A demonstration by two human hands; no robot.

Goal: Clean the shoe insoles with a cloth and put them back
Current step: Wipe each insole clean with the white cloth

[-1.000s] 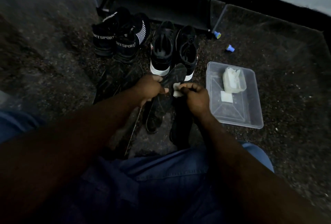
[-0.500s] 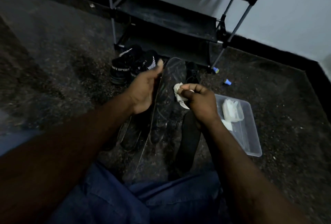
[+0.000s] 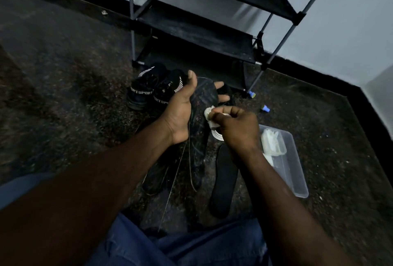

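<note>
Just to the left of the left hand (image 3: 180,110), a pair of black knit shoes (image 3: 146,90) with "SPORT" lettered in white on the heels stands on the dark, speckled floor (image 3: 63,78). The left hand cradles a long, dark insole (image 3: 201,121), thumb raised along its near edge and fingertips showing past its far edge. The insole's rounded end points up and away, and its surface is flecked and scuffed. A small crumpled white cloth (image 3: 209,114) lies against that surface, pinched in the tightly curled fingers of the right hand (image 3: 238,130). Below the right hand, a second insole (image 3: 225,182), plain matte black, lies flat on the floor. To the right of the right wrist sits a shallow, rectangular clear plastic container (image 3: 287,172). It holds a rumpled white wad (image 3: 273,142) at its far end and a smaller white scrap that the wrist partly hides. Beyond both hands a black-shelved shoe rack (image 3: 191,25) on thin grey poles stands against the pale wall.
</note>
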